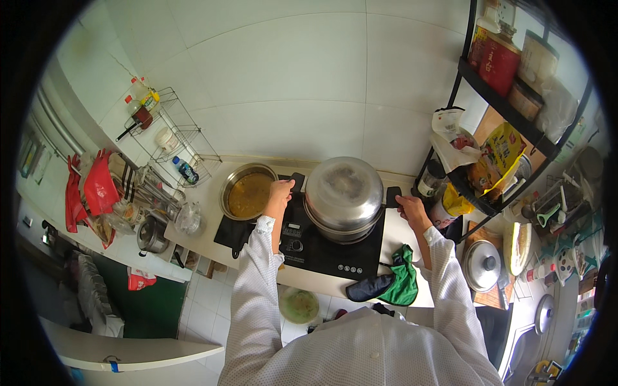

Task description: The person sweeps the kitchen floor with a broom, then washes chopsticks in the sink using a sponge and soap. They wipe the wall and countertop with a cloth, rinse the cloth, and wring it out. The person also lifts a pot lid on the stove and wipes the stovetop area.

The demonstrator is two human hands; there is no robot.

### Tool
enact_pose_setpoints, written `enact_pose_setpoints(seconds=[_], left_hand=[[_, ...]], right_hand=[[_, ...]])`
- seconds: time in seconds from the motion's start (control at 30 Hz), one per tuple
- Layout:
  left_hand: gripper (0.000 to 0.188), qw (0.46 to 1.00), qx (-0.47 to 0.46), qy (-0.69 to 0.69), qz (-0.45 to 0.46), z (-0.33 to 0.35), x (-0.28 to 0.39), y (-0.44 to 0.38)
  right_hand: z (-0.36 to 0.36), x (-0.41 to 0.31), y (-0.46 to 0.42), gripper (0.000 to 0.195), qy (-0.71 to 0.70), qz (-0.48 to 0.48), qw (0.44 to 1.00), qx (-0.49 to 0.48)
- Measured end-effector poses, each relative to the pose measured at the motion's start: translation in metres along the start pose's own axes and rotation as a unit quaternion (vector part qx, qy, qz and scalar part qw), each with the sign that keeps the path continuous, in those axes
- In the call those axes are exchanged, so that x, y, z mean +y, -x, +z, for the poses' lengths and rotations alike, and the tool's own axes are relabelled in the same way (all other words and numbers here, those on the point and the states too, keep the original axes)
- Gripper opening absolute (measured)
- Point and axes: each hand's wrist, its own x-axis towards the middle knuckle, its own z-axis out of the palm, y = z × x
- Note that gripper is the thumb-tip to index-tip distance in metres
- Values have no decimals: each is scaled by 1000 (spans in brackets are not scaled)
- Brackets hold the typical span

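A large stainless steel pot (344, 234) stands on the black induction cooktop (328, 260). Over its top sits a shiny domed metal cover (344, 186). My left hand (280, 195) grips the black handle (298, 182) on the pot's left. On the opposite side, my right hand (413, 210) grips the other black handle (393, 197). Left of the big pot is an uncovered steel pot (248, 192) holding brownish liquid, partly behind my left hand. A green and dark cloth (400, 282) lies at the counter's front edge, near my right forearm.
A black shelf rack (502, 103) with packets and jars rises at right. Below it, a metal lid (482, 266) rests on a wooden board beside a knife (504, 292). A wire rack (181, 140) with bottles stands at left. A basin (299, 305) sits on the floor.
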Motion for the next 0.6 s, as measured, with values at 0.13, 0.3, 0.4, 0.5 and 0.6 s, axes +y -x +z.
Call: enact_pose_setpoints(seconds=[0.13, 0.3, 0.4, 0.5, 0.6], left_hand=[[25, 999, 3, 39, -6, -6, 1, -1], [24, 996, -16, 87, 32, 16, 60, 61], [22, 989, -47, 129, 60, 0, 93, 63], [25, 980, -77, 160, 91, 7, 133, 75], [32, 970, -86, 190, 127, 1, 166, 78]], right_hand=[[6, -4, 0, 23, -7, -15, 1000, 12], [-3, -43, 22, 21, -18, -56, 998, 30], [6, -73, 28, 22, -16, -93, 995, 22], [5, -107, 35, 23, -14, -142, 989, 24], [14, -143, 46, 23, -5, -190, 981, 27]])
